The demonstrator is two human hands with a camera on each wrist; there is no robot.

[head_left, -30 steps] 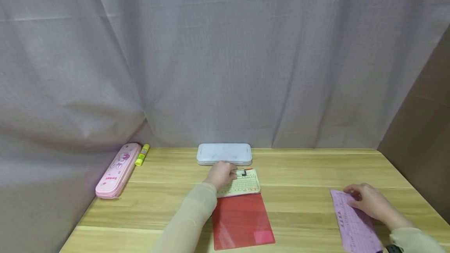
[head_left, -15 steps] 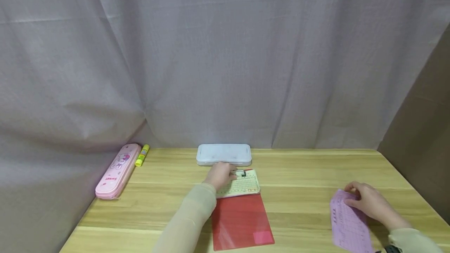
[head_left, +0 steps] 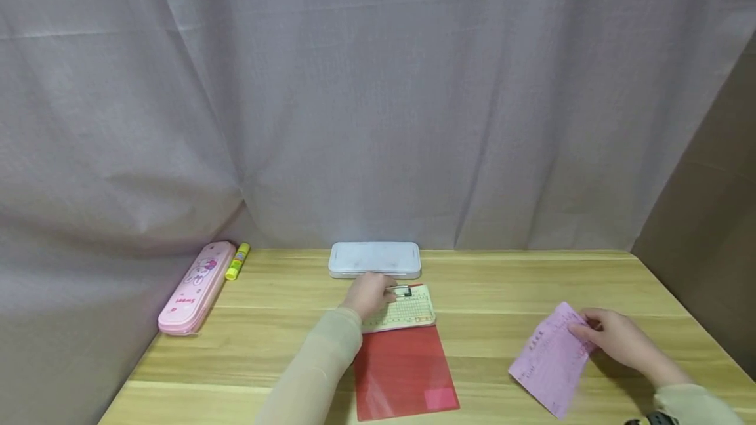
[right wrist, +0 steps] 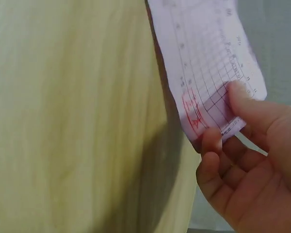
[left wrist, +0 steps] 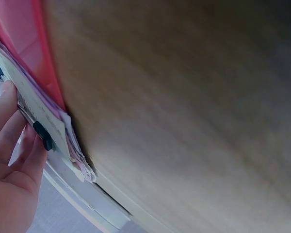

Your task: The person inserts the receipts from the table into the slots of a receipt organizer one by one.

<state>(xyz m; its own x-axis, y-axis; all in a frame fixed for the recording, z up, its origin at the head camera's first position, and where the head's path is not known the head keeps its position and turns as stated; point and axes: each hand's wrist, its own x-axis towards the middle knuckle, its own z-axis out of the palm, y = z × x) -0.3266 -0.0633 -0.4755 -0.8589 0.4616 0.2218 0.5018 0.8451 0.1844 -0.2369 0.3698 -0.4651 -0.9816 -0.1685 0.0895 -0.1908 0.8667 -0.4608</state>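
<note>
A red see-through clipboard [head_left: 401,369] lies mid-table with a stack of yellow printed slips [head_left: 410,312] under its metal clip [head_left: 404,291]. My left hand [head_left: 367,295] grips the clip from the left; in the left wrist view its thumb and fingers are around the clip, beside the black clip end [left wrist: 42,136] and the ragged edges of the slips. At the right of the table my right hand [head_left: 626,340] pinches a lilac printed slip [head_left: 552,359] by its upper right corner, thumb on the printed face. The right wrist view shows a grid and red marks on this slip [right wrist: 203,48].
Behind the clipboard stands a white flat case [head_left: 375,259]. A pink pencil case [head_left: 197,287] and a yellow glue stick [head_left: 237,262] lie at the far left of the wooden table [head_left: 283,346]. A grey curtain [head_left: 378,97] hangs behind and at the left side.
The lilac slip has swung up and to the left in my right hand, its lower end now toward the clipboard. My left hand has stayed at the clip.
</note>
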